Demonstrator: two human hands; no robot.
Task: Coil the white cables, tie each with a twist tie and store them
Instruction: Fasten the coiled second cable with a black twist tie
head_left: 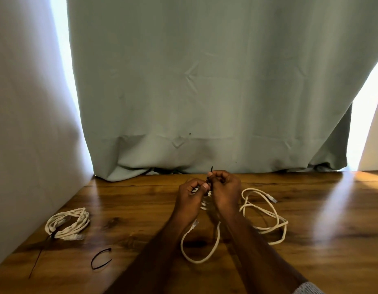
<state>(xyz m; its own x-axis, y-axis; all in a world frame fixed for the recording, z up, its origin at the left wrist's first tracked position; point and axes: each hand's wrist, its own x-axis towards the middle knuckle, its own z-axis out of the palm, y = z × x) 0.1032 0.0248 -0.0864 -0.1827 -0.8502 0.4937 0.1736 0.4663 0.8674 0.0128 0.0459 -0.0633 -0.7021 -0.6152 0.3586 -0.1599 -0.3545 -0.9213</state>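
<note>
One view only — a wide-angle camera worn on the person's head, looking forward and down across the wooden table [311,240]. It sits close above the forearms, which enter from the bottom edge. The upper two thirds face a hanging grey-green curtain [205,81] just behind the table's far edge — straight lines bow toward the borders.

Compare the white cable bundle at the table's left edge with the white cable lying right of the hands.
The coiled white cable bundle is wound into tight loops; the loose white cable sprawls in wide, uneven loops. The bundle has a dark tie round it; the loose cable shows none. Both are white and rest on the wooden table.
</note>
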